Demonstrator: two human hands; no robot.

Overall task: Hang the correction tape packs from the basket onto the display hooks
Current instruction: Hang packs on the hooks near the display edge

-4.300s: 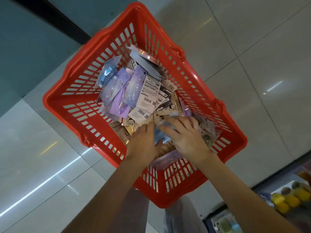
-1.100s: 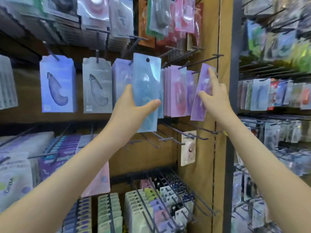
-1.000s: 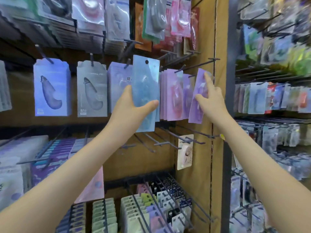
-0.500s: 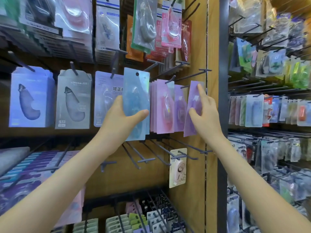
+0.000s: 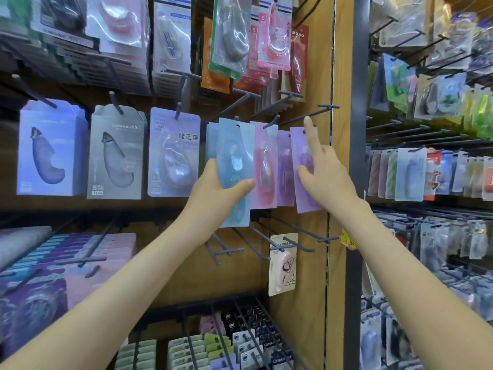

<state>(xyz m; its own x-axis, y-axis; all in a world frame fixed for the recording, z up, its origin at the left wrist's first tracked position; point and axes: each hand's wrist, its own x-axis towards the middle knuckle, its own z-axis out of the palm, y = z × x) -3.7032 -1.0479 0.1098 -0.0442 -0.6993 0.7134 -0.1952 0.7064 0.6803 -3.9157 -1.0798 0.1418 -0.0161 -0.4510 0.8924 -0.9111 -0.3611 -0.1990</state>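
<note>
The left hand (image 5: 216, 188) grips a light blue pack (image 5: 234, 156) by its lower half, with the thumb across the front and the fingers behind. It holds the pack upright in front of the row of hanging packs, its punched hole at the top and free of any hook. The right hand (image 5: 326, 180) holds a purple pack (image 5: 298, 145) at the far right of the same row. The thumb presses on its face and the index finger points straight up along its top edge, close to the hole. The other fingers are hidden, so I cannot tell how they lie. Just above this finger a long hook (image 5: 306, 117) sticks out from the wooden panel (image 5: 306, 276). I cannot tell if the pack is already on a hook.

To the left of the purple pack hang another purple one and a pink pack (image 5: 264, 166); further left are a grey box (image 5: 116, 153) and a blue box (image 5: 50, 150). The basket is not in view.

I judge that the step in hand is the hanging of the purple pack. The next move calls for guiding its small hole onto the hook tip and sliding it back. After that the light blue pack needs its own hook, probably the one behind it where similar blue packs hang.
</note>
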